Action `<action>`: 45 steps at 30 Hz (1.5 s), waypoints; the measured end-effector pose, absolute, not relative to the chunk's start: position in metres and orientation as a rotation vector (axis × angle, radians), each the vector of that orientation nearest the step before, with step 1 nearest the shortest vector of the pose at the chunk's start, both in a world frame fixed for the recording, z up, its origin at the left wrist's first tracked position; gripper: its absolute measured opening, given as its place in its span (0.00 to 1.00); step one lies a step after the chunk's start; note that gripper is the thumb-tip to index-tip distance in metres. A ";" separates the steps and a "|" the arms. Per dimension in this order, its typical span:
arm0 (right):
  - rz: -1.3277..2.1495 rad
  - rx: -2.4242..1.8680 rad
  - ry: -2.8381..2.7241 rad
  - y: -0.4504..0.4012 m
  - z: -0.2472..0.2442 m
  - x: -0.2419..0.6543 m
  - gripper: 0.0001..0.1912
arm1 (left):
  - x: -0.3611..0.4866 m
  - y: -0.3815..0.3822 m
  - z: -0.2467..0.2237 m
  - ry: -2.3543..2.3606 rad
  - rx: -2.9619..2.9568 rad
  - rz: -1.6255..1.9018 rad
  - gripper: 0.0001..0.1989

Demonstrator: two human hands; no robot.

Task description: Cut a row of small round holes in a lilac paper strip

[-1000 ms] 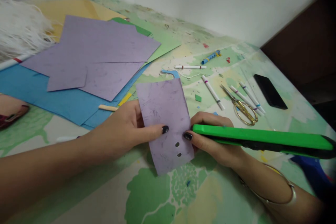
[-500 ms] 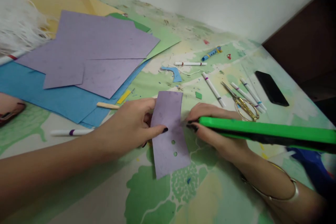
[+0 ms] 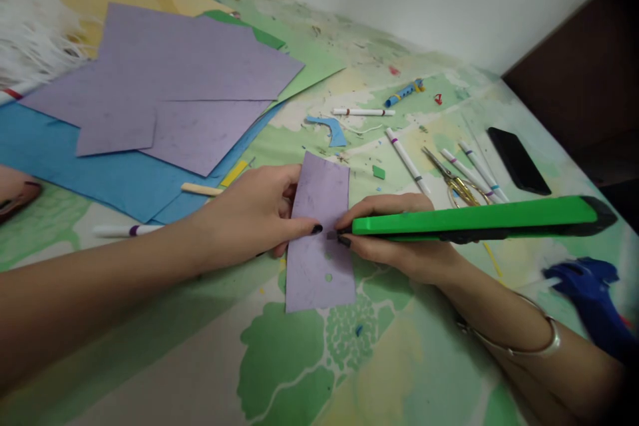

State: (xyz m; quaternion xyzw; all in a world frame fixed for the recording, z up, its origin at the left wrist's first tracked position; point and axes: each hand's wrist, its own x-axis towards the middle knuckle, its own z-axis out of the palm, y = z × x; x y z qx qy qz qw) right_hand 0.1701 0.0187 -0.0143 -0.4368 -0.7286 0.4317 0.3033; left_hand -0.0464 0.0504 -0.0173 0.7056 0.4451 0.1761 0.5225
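Shifted leftward, the right hand (image 3: 412,258) grasps the green tool (image 3: 474,215), dark tip at the middle of the purple strip (image 3: 323,186), which runs crosswise over the tabletop (image 3: 200,353), left edge in the left hand's (image 3: 249,216) grip.

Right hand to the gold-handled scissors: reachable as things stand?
Probably yes. The scissors lie just past the right hand, handles nearest, but the green cutter it grips crosses the way and likely needs setting down first.

Pictured: oblong lilac paper (image 3: 319,293), two small holes in its near half, one partly hidden; green cutter (image 3: 474,216), crosswise at right, dark tip at the paper's middle.
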 end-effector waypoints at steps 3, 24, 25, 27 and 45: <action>1.132 -1.152 -1.943 0.019 -0.015 0.169 0.05 | -0.045 0.050 -0.017 1.069 1.680 0.418 0.09; 1.032 -1.159 -2.082 0.018 -0.016 0.170 0.05 | -0.045 0.053 -0.016 1.030 1.561 0.403 0.10; 1.037 -1.152 -2.094 0.019 -0.016 0.170 0.04 | -0.045 0.052 -0.016 1.025 1.554 0.409 0.10; 1.071 -1.130 -2.106 0.021 -0.016 0.172 0.04 | -0.045 0.052 -0.015 1.021 1.558 0.409 0.09; 1.221 -1.094 -2.107 0.027 -0.015 0.179 0.05 | -0.043 0.053 -0.016 1.049 1.601 0.388 0.09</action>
